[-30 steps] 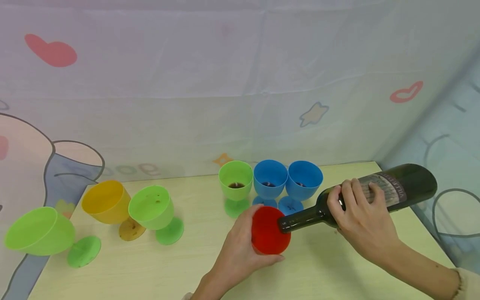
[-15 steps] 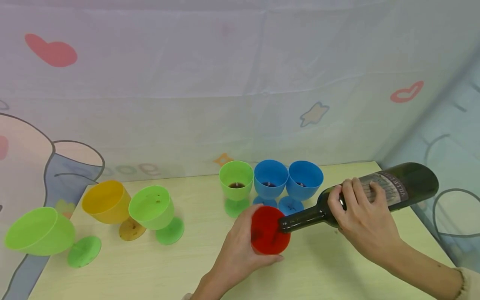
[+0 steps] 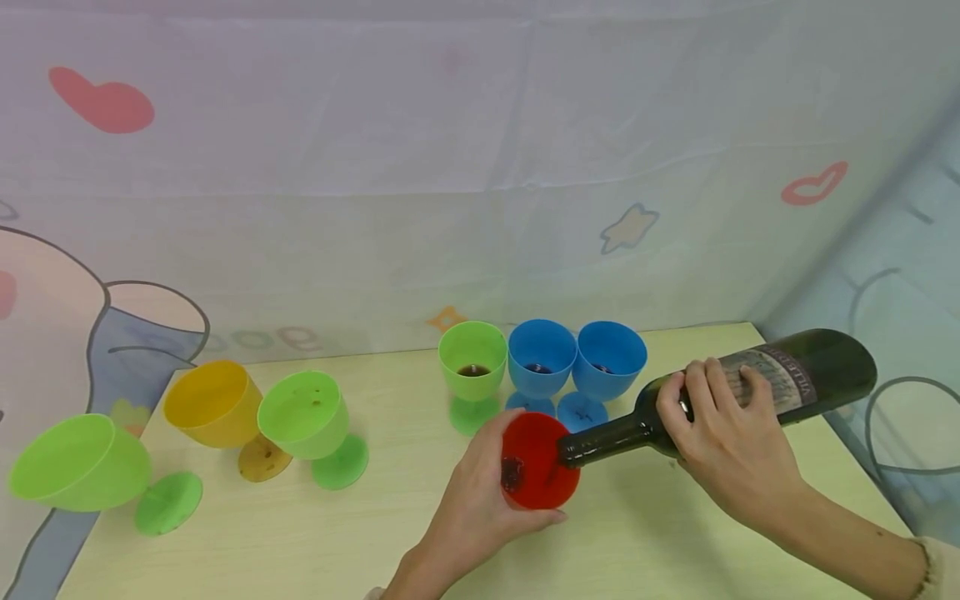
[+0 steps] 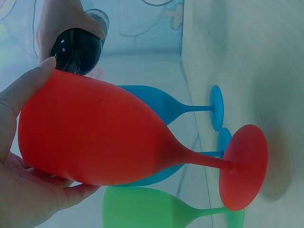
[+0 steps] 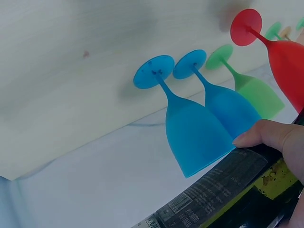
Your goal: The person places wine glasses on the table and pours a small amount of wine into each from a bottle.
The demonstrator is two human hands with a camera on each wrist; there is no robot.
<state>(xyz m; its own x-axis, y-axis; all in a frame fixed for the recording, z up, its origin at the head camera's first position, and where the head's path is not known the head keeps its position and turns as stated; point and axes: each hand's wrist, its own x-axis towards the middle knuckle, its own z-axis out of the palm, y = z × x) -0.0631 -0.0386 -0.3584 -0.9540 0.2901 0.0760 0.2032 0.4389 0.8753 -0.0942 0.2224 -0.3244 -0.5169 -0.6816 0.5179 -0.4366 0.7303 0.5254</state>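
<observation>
My left hand (image 3: pixel 480 492) grips the bowl of a red plastic goblet (image 3: pixel 543 483), its fingers and thumb around the sides. In the left wrist view the foot of the red goblet (image 4: pixel 243 167) looks raised off the table. A dark wine bottle (image 3: pixel 817 375) lies tilted in my right hand (image 3: pixel 731 446), neck down to the left. Its mouth is at the goblet's right rim, and a dark stream runs into the bowl, with some dark liquid at the left inside. Whether mouth and rim touch, I cannot tell.
Behind the red goblet stand a green goblet (image 3: pixel 471 358) and two blue goblets (image 3: pixel 542 354) (image 3: pixel 611 358), each with a little dark liquid. At the left of the table (image 3: pixel 360 558) are a yellow goblet (image 3: pixel 213 404) and two green goblets (image 3: pixel 303 417) (image 3: pixel 78 462). A printed cloth (image 3: pixel 337 167) hangs behind.
A dark stream has started from the bottle into the red goblet, and dark liquid now shows at its left inside. Both hands have hardly moved.
</observation>
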